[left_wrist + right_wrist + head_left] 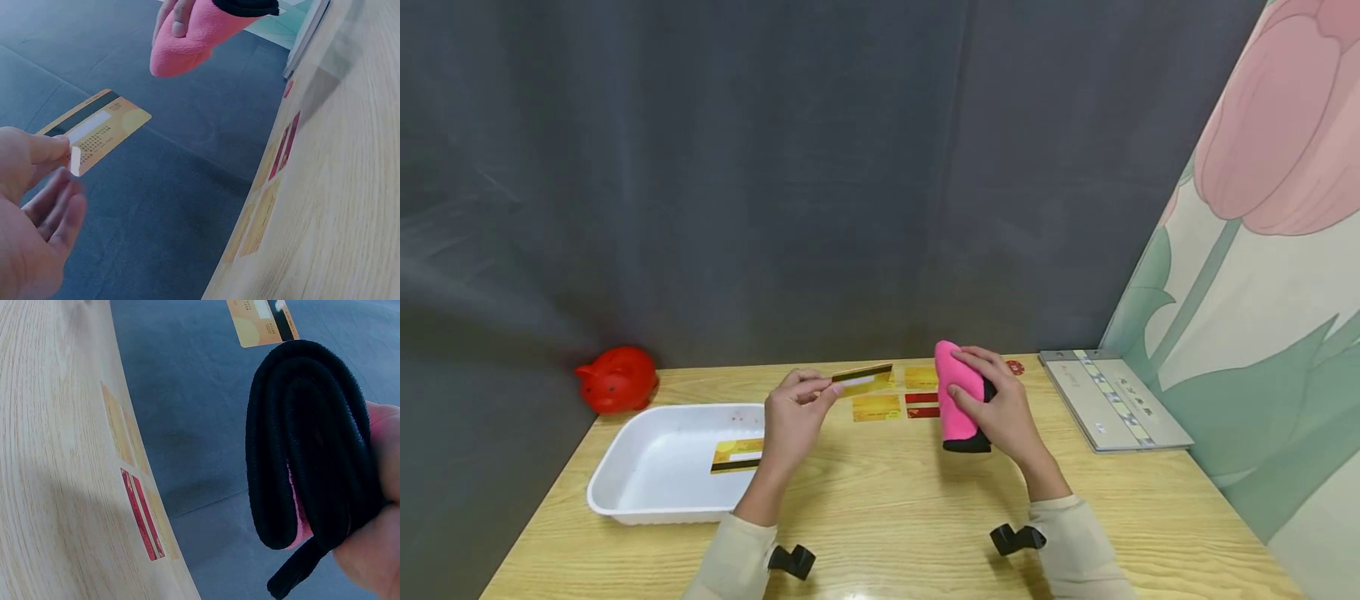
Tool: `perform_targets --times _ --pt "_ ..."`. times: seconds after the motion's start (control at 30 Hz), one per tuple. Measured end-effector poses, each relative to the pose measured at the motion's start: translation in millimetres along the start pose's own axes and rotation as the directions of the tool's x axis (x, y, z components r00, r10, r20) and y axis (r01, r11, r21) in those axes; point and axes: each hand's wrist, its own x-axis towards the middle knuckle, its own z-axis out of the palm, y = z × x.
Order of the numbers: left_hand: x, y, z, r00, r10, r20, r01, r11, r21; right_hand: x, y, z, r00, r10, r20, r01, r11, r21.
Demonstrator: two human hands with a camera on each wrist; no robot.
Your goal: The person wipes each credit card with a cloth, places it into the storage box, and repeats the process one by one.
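Note:
My left hand [796, 417] pinches a gold card [863, 380] by one end between thumb and fingers, raised off the table. In the left wrist view the card [100, 128] shows its dark stripe and white strip. My right hand [1003, 404] grips a folded pink cloth [958, 396] with black edging, also held up. The right wrist view shows the cloth's black rolled edge [306, 444] in several layers. Behind and below the hands, more gold cards [876, 407] and a red card [922, 405] lie on the table.
A white tray [647, 510] stands at the left with another gold card [736, 456] in it. Behind it sits a red piggy bank [619, 380]. A grey booklet [1112, 400] lies at the right, and a red chip [1015, 367] rests near the back edge.

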Motion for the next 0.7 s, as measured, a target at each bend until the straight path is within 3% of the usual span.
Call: perform_targets --times 0.13,0.2,0.43,0.7 --pt "0.0 1.3 -2.2 0.996 -0.078 0.046 0.08 0.996 -0.044 0.0 -0.3 0.4 1.0 0.007 -0.001 -0.007 1.0 -0.005" --pt "0.2 1.9 -2.2 0.994 -0.082 0.066 0.087 0.994 -0.067 0.1 -0.2 0.4 1.0 0.009 0.003 -0.009 1.0 -0.004" --pt "0.6 4.9 -0.2 0.996 -0.045 0.081 0.056 0.989 -0.14 -0.4 -0.1 0.4 1.0 0.001 0.008 -0.001 1.0 0.002" --pt "1.7 0.6 2.7 0.996 0.0 0.091 0.01 0.994 -0.109 -0.6 -0.7 1.7 1.0 0.0 0.018 0.0 1.0 0.013"
